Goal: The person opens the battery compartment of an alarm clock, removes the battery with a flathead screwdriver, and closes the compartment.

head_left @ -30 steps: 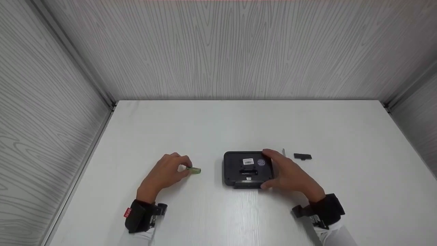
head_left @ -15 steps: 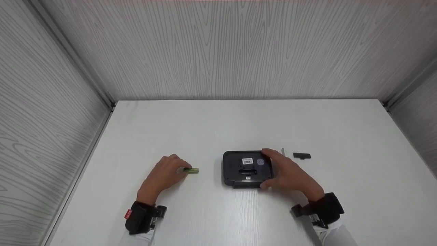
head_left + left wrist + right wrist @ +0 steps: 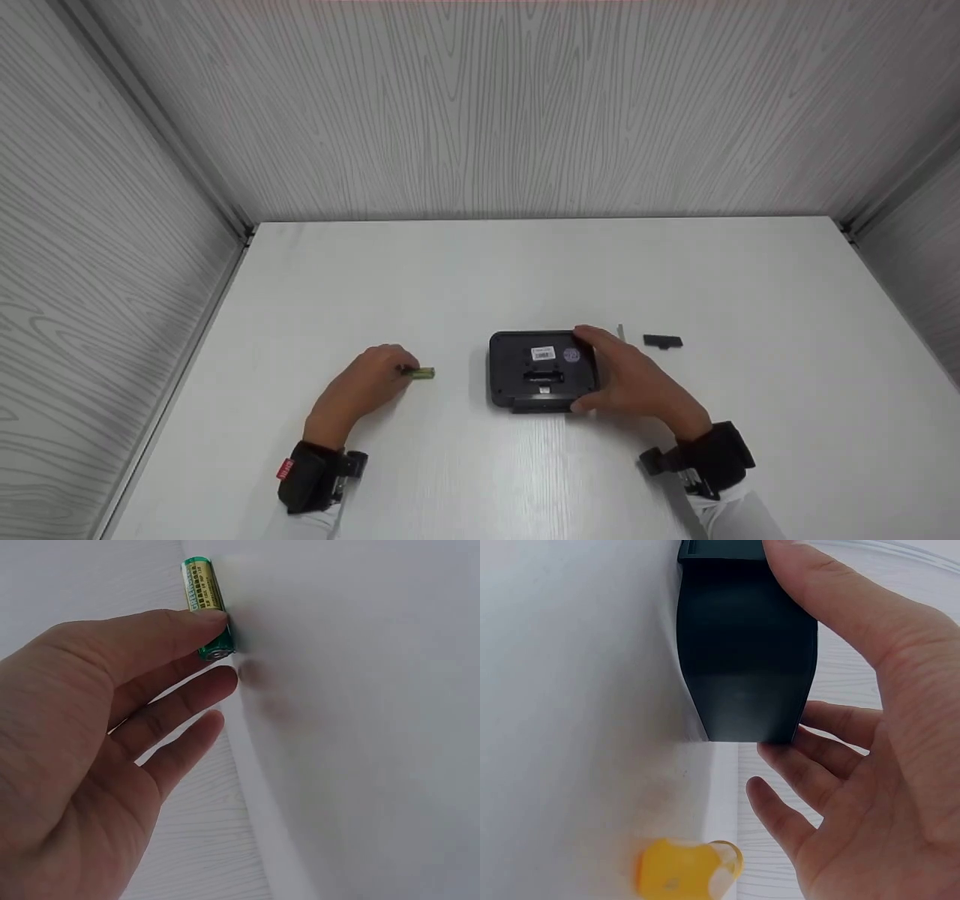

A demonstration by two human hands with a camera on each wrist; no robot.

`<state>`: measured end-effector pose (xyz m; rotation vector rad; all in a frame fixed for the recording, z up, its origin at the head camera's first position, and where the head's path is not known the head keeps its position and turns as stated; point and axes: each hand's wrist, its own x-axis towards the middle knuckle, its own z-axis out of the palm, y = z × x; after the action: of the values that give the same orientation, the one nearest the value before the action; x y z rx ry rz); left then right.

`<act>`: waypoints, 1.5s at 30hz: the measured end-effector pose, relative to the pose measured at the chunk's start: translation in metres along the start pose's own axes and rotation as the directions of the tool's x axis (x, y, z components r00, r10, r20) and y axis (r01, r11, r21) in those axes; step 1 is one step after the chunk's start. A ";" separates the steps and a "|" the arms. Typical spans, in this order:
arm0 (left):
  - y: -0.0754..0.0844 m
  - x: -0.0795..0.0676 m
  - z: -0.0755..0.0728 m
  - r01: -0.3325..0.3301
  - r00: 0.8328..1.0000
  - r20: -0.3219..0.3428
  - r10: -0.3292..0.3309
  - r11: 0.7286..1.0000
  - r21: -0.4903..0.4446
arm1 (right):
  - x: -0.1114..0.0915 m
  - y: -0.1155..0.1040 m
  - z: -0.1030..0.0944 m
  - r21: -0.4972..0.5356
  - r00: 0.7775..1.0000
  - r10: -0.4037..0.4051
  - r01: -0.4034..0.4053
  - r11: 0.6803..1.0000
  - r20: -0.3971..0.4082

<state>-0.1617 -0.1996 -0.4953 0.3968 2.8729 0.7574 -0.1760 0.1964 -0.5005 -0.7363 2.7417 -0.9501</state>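
Observation:
My left hand (image 3: 369, 379) pinches a green-and-yellow cylindrical battery (image 3: 199, 585) between thumb and index finger, close over the white table. In the left wrist view, the other fingers stay spread apart behind it. To the right lies a black device (image 3: 517, 367), back side up, with a white label, a round sticker and an uncovered battery slot (image 3: 544, 376). My right hand (image 3: 637, 382) grips its right end, with the thumb on the near edge and fingers at the far edge. The device's dark side wall (image 3: 746, 652) fills the upper middle of the right wrist view.
A small black battery cover (image 3: 663, 341) lies right of the device. Beside the right hand a thin grey rod (image 3: 621, 332) pokes out. A yellow object (image 3: 676, 870) shows low in the right wrist view. Grey wood-grain panels (image 3: 480, 112) wall the table's back and sides.
The left fingers have shifted slightly on the battery, which now points more squarely to the right. The right hand and the device stay almost where they were.

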 end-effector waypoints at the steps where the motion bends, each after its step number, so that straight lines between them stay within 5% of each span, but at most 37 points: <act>1: 0.000 0.000 0.000 0.001 1.000 0.001 -0.001 1.000 0.004 | 0.000 0.000 0.000 0.003 1.000 -0.003 0.003 1.000 -0.002; 14: 0.009 -0.004 -0.004 -0.025 0.999 -0.038 0.030 0.993 0.116 | 0.000 -0.001 -0.001 0.030 1.000 0.013 -0.014 0.999 0.011; 28: 0.034 0.005 0.002 -0.124 0.991 -0.041 0.130 0.985 0.118 | 0.000 0.000 0.000 0.031 1.000 0.014 -0.014 0.999 0.008; 36: 0.056 0.018 0.018 -0.219 0.975 0.003 0.221 0.965 0.142 | -0.001 -0.001 -0.001 0.028 1.000 0.014 -0.014 1.000 0.002; 45: 0.074 0.032 0.038 -0.232 0.972 0.065 0.224 0.962 0.148 | 0.000 -0.001 0.000 0.026 1.000 0.020 -0.020 0.999 0.011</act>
<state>-0.1684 -0.1106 -0.4930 0.7663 2.8814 0.5485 -0.1754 0.1953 -0.5000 -0.7061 2.7172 -0.9734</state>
